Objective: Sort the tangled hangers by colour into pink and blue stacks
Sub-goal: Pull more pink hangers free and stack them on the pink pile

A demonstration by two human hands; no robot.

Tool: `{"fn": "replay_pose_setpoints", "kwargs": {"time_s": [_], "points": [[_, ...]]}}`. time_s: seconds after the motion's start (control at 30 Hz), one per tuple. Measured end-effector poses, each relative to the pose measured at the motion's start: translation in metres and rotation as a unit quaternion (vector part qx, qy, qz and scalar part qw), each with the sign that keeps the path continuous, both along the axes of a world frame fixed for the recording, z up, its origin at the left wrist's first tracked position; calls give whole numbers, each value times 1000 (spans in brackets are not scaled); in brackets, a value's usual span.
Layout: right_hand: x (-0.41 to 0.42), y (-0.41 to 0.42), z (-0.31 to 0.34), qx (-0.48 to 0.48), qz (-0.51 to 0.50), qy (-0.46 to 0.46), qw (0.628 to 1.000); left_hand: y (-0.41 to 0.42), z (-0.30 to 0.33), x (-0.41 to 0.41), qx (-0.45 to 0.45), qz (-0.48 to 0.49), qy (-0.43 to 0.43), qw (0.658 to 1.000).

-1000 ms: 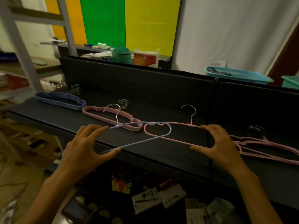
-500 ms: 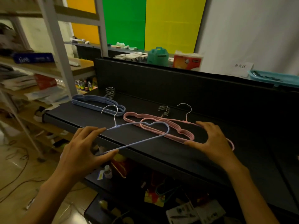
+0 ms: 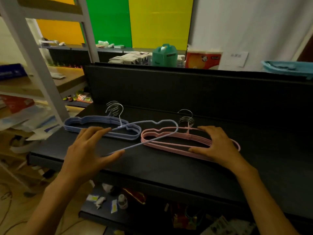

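Observation:
A stack of blue hangers (image 3: 79,124) lies at the left end of the black shelf top (image 3: 152,168). Just right of it lies a stack of pink hangers (image 3: 169,147). My left hand (image 3: 88,150) holds a single blue hanger (image 3: 152,143) between fingertips and thumb. That hanger is lifted and tilted, its hook over the blue stack and its far end above the pink stack's left end. My right hand (image 3: 218,145) spans the right end of the pink stack, fingers on the far bar and thumb on the near bar, holding the top pink hanger there.
A tall black back panel (image 3: 186,92) rises right behind the hangers. A white shelving frame (image 3: 32,53) with cluttered shelves stands at the left. A teal basket (image 3: 288,67) sits behind the panel at right. Loose items lie on the lower shelf (image 3: 118,202) under the front edge.
My right hand carried a pink hanger leftward and set it on the pink stack. My left hand moved the single blue hanger left, over the blue stack.

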State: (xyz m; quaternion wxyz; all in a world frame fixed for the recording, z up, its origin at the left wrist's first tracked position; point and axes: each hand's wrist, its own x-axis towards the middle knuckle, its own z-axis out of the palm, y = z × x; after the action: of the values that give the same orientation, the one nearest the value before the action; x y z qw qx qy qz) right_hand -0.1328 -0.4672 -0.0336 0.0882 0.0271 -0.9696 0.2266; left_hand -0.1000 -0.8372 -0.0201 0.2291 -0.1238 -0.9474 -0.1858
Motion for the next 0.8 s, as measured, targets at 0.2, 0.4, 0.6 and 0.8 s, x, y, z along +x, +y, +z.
{"fn": "replay_pose_setpoints", "kwargs": {"time_s": [0.2,0.4,0.6,0.8], "points": [[6,-9,3,4,-30,-21,999,-2,1,-46,9,-57,8,998],[13,-14,1,-8,-62,-39,997,-8,3,-80,-2,-119,5,993],[18,-18,2,-19,-80,-40,996,-7,3,-99,3,-148,-2,989],[18,-19,3,-12,-81,-55,995,-5,0,-102,11,-154,0,988]]}}
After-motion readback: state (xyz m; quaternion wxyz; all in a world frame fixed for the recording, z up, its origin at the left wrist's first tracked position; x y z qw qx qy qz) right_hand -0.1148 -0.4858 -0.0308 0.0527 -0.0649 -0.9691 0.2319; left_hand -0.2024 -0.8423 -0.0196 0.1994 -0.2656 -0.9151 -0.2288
